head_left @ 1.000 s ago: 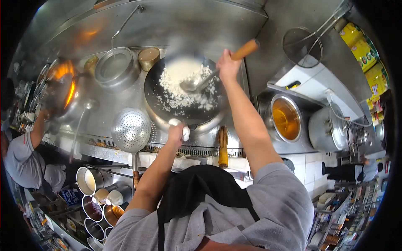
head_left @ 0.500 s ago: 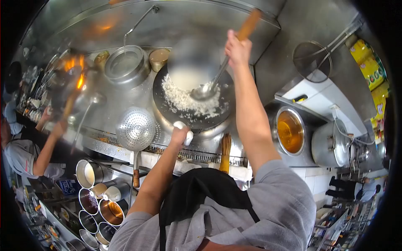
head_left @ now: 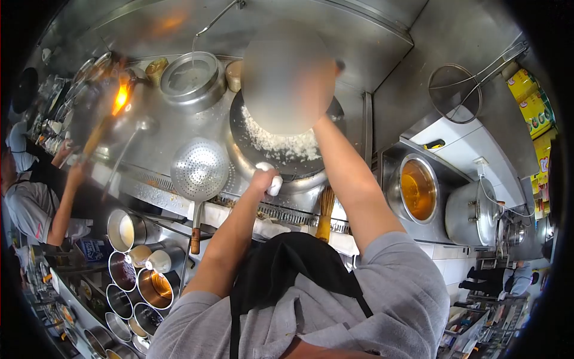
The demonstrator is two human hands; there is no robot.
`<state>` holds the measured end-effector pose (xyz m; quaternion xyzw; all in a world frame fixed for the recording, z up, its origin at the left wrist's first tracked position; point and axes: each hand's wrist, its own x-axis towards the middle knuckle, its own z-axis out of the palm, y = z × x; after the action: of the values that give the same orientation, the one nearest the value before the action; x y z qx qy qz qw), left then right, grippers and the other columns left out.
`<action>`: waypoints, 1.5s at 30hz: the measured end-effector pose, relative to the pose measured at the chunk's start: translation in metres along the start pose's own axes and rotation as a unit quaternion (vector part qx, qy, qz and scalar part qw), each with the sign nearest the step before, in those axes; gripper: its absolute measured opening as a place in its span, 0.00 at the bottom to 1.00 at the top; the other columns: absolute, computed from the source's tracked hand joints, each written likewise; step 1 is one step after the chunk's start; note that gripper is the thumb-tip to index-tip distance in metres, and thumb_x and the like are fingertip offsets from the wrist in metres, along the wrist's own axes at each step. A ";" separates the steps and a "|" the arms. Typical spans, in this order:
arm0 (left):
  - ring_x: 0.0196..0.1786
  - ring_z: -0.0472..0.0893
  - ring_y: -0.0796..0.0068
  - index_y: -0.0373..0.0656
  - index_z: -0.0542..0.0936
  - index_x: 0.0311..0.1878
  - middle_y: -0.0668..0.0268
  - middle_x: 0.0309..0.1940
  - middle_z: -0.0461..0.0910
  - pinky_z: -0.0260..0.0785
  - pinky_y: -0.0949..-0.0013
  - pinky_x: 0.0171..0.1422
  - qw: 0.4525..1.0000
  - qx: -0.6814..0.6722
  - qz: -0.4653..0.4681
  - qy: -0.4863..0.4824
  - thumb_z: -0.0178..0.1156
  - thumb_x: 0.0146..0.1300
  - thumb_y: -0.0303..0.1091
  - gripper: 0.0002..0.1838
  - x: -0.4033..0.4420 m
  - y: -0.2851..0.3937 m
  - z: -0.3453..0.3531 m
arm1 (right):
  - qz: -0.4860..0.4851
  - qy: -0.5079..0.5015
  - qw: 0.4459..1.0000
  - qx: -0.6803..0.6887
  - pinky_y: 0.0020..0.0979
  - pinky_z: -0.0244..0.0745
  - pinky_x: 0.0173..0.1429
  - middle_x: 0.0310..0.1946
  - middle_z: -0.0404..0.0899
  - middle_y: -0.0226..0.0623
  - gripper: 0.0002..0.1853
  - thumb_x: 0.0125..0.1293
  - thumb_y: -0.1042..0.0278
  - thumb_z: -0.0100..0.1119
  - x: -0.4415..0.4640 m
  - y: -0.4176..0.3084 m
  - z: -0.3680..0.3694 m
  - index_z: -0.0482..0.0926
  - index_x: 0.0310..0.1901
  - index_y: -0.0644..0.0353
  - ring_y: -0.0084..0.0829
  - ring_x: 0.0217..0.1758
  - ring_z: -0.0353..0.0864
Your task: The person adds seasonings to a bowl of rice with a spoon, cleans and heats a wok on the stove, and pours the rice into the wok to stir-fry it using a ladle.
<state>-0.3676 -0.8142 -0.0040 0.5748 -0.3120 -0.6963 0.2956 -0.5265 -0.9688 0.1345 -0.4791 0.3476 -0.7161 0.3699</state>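
Observation:
White rice (head_left: 287,142) lies in a black wok (head_left: 241,128) on the stove. My left hand (head_left: 263,180) is closed round a white cloth (head_left: 275,184) at the wok's near rim. A grey blur over the wok's far part covers most of my right hand (head_left: 320,90), so its fingers and whatever they hold cannot be made out. The ladle's metal bowl is hidden too. A bamboo brush (head_left: 325,215) stands at the stove's front edge, right of the cloth.
A perforated strainer (head_left: 200,169) rests left of the wok, near a lidded pot (head_left: 191,81). Metal containers (head_left: 156,286) stand at lower left. A bowl of orange liquid (head_left: 417,190) is on the right. Another person (head_left: 36,203) works at the far left by a flame.
The whole view has shifted, with the wok now further right. My right hand has moved up and over the wok into the blurred area. My left hand keeps the cloth at the rim.

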 end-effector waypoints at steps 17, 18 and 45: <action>0.28 0.80 0.63 0.30 0.79 0.40 0.55 0.31 0.80 0.70 0.61 0.27 0.996 0.016 0.073 0.043 0.62 0.53 0.37 0.17 0.020 -0.022 -0.001 | -0.035 -0.061 0.986 -0.149 0.27 0.60 0.22 0.12 0.66 0.26 0.19 0.61 0.62 0.63 -0.057 -0.126 0.043 0.67 0.18 0.59 0.19 0.16 0.65; 0.28 0.80 0.63 0.30 0.78 0.40 0.55 0.32 0.80 0.70 0.61 0.27 0.995 0.019 0.094 0.041 0.62 0.53 0.37 0.18 0.025 -0.024 -0.003 | -0.049 -0.054 0.993 -0.090 0.28 0.60 0.22 0.13 0.66 0.27 0.19 0.60 0.62 0.65 -0.068 -0.114 0.040 0.67 0.19 0.60 0.20 0.16 0.65; 0.26 0.79 0.66 0.31 0.78 0.40 0.56 0.29 0.79 0.67 0.60 0.22 0.992 0.109 0.053 0.024 0.61 0.54 0.41 0.20 -0.012 0.010 -0.013 | 0.038 -0.007 0.986 -0.165 0.24 0.59 0.19 0.14 0.66 0.23 0.12 0.64 0.65 0.62 -0.028 -0.051 -0.029 0.71 0.27 0.59 0.18 0.15 0.65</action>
<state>-0.3526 -0.8123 0.0093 0.6028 -0.4091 -0.6273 0.2754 -0.5566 -0.9157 0.1576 -0.5255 0.4760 -0.6309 0.3150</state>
